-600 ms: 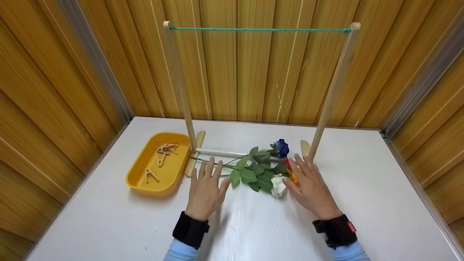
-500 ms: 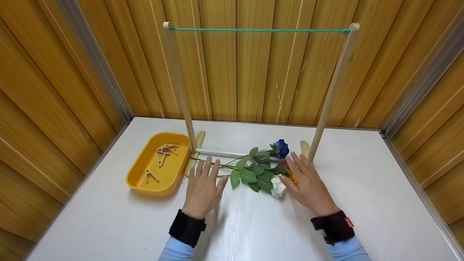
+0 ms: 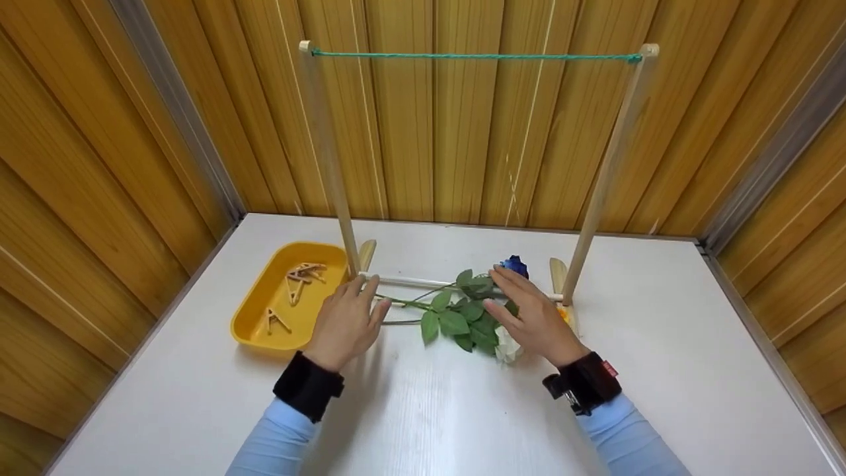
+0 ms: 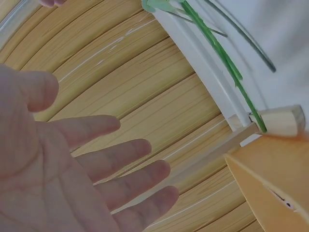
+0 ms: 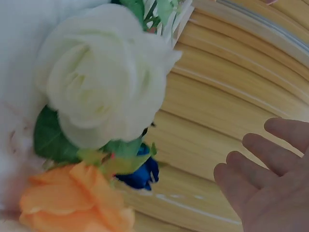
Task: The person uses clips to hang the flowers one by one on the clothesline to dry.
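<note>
Several artificial roses lie across the table, with green leaves [image 3: 453,322] at the middle and stems pointing left. A white rose [image 5: 91,77], an orange rose [image 5: 72,200] and a blue rose [image 5: 140,169] show in the right wrist view. My right hand [image 3: 538,324] is over the flower heads, fingers straight, holding nothing, and covers part of them in the head view. My left hand [image 3: 345,324] is near the stem ends [image 4: 251,108], beside the yellow tray [image 3: 241,317]; its fingers are extended and hold nothing.
A wooden frame stands behind the flowers, its left post [image 3: 334,178] and right post [image 3: 605,172] joined at the top by a green cord [image 3: 476,57] and low down by a white bar [image 3: 410,280]. Several wooden clothespins [image 3: 295,287] lie in the tray. Wood-patterned walls enclose the table.
My left hand has shifted left and forward toward the tray. My right hand has moved left and forward over the flowers, now overlapping the blue rose. The flowers stay in place.
</note>
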### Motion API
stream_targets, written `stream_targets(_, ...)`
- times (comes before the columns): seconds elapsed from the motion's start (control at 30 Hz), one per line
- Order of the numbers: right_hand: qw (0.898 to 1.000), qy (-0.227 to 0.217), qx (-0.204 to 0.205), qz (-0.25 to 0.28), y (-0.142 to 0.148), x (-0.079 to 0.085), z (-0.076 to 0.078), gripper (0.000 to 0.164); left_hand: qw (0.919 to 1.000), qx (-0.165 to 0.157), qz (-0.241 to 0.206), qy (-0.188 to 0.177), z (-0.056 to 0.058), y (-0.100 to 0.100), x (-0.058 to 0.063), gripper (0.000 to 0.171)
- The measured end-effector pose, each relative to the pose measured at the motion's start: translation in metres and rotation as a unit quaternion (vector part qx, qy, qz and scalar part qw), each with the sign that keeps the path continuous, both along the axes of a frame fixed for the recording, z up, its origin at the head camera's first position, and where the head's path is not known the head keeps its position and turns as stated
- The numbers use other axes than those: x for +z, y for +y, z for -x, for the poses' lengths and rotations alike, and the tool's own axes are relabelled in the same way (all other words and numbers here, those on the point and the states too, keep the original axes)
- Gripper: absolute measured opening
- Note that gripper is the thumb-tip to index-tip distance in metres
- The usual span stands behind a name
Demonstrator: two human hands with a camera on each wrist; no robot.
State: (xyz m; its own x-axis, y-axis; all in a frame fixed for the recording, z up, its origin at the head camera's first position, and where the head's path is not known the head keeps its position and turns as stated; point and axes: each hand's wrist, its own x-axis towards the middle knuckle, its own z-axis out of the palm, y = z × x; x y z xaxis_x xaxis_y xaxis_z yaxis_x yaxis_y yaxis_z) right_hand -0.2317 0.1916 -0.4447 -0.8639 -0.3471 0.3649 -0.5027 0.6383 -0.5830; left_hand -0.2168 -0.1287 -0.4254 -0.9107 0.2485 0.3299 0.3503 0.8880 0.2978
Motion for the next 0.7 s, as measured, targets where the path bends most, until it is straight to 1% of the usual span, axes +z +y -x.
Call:
stream_targets(0.13,0.999,0.007,0.026,0.020,-0.015,0.006,0.008,0.055,0.9998,-0.003,-0.003,-0.020,0.007,-0.012,0.006,0.050)
stream_targets(0.23,0.998,0.022,0.048,0.028,-0.027,0.012,0.013,0.052,0.9994,-0.002,0.002,-0.034,0.012,-0.022,0.012,0.048)
stream_targets(0.33,0.997,0.037,0.068,0.028,-0.038,0.020,0.017,0.051,0.9984,-0.002,0.008,-0.056,0.016,-0.032,0.020,0.044)
stream_targets(0.4,0.996,0.042,0.080,0.027,-0.046,0.025,0.019,0.051,0.9968,-0.003,0.011,-0.079,0.018,-0.040,0.025,0.042)
stream_targets(0.53,0.995,0.038,0.093,0.024,-0.058,0.035,0.026,0.051,0.9920,-0.002,0.021,-0.125,0.023,-0.052,0.033,0.046)
stream_targets(0.57,0.994,0.035,0.097,0.024,-0.061,0.037,0.028,0.051,0.9904,0.001,0.024,-0.136,0.025,-0.055,0.034,0.049)
stream_targets(0.7,0.993,0.027,0.110,0.029,-0.073,0.040,0.035,0.049,0.9858,0.011,0.038,-0.163,0.029,-0.065,0.035,0.055)
